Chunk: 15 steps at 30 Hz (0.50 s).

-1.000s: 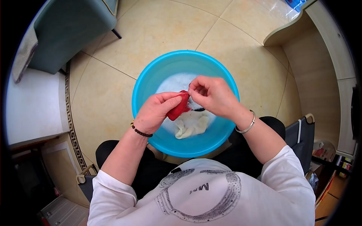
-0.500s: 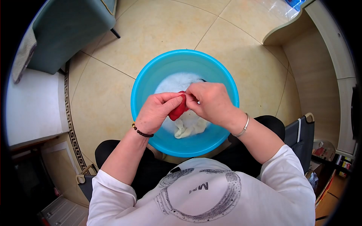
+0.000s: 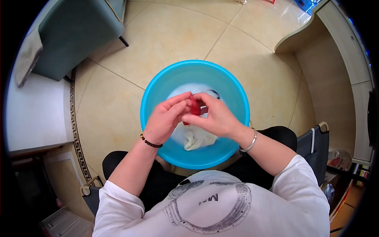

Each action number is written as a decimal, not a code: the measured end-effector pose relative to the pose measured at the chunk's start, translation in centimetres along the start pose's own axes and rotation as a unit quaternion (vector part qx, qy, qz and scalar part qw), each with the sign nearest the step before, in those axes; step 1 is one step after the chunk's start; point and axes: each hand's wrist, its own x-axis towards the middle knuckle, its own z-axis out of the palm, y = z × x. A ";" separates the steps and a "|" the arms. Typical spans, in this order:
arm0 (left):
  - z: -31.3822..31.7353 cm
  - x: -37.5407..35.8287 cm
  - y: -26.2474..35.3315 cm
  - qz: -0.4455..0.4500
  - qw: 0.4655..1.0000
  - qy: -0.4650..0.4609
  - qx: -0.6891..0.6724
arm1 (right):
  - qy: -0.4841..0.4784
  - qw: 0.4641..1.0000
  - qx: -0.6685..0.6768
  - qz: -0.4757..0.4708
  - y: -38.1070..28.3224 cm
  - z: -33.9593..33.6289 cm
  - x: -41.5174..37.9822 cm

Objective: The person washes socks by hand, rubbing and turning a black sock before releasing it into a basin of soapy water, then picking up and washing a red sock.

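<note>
A small, wet-looking red cloth (image 3: 195, 107) is held up over the blue basin (image 3: 154, 94). My left hand (image 3: 166, 117) pinches its left side between thumb and fingers. From the right, my right hand (image 3: 219, 118) curls round the same cloth, thumb in front and fingers behind, so part of it is hidden. White suds (image 3: 184, 89) float in the basin below. Nearer me, a bunched white cloth (image 3: 200, 139) lies in the water. Something dark (image 3: 214, 93) pokes out of the suds beyond my right fingers.
The basin stands on beige floor tiles (image 3: 173, 35) between my knees. At upper left is a grey-green chair (image 3: 81, 37), with a white ledge (image 3: 37, 112) below it. A wooden cabinet (image 3: 327, 59) rises on the right. The folding seat's dark side (image 3: 312, 148) is beside me.
My right hand has shifted from a pinch at the cloth's top edge to a wider grip lower around it. My left hand stays on the cloth. The view has tilted slightly.
</note>
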 end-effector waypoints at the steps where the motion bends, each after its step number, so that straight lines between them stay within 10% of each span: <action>1: 0.1 0.0 -0.2 0.000 1.000 -0.004 -0.003 | 0.013 0.999 -0.050 -0.001 0.3 0.2 -0.2; 5: 0.2 0.0 -0.3 0.019 0.999 -0.005 0.032 | 0.024 0.999 -0.016 0.035 1.7 -0.7 0.6; 7: -0.3 0.3 -0.2 0.103 0.948 0.102 0.283 | -0.007 0.993 0.086 0.075 1.3 -1.4 1.1; 15: -0.8 0.8 0.5 -0.034 0.996 0.012 0.082 | -0.049 0.971 0.188 0.137 1.2 -2.3 1.5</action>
